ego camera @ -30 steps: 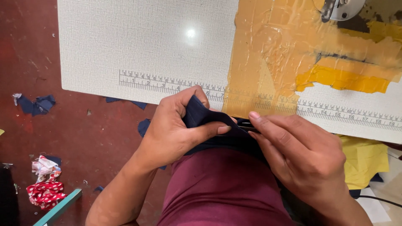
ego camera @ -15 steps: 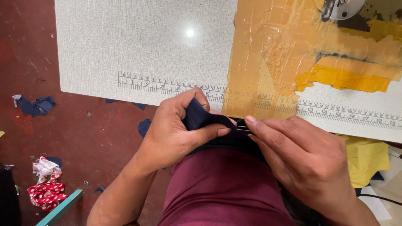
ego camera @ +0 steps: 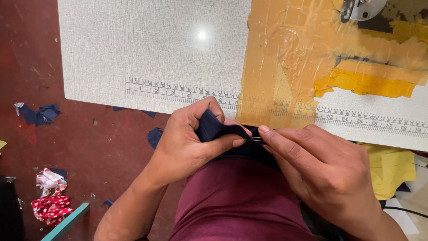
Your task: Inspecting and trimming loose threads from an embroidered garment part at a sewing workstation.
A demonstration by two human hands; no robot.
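Pinching a folded piece of navy blue fabric (ego camera: 218, 129), the left hand (ego camera: 187, 145) is curling closed around it, thumb pressing along the cloth's lower edge and fingers wrapping over its top. The fabric is sitting at the 3 o'clock side of that hand's palm, bulging out between thumb and forefinger, and is running on toward 3 o'clock under the other hand. The right hand (ego camera: 325, 172) is lying at 3 o'clock from the left one, its fingers nearly straight and close together, the forefinger tip touching the fabric just beside the left thumb tip. A thin, shiny metal tool (ego camera: 257, 139) is showing between the two hands, at the right forefinger tip; whether the right hand is gripping it or only resting on it cannot be told.

Both hands are working just at the near edge of the white table (ego camera: 151, 49), at 6 o'clock from the printed ruler strip (ego camera: 178, 91). Yellowish-brown tape (ego camera: 285, 58) is covering the tabletop toward 1 o'clock. The person's maroon garment (ego camera: 240, 201) is filling the view at 6 o'clock below the hands. Blue cloth scraps (ego camera: 40, 114) are lying on the dark red floor (ego camera: 102, 151) at 9 o'clock, with a red-and-white spotted scrap (ego camera: 51, 205) near 8 o'clock. Yellow cloth (ego camera: 390, 167) is hanging at 3 o'clock, beyond the right hand.
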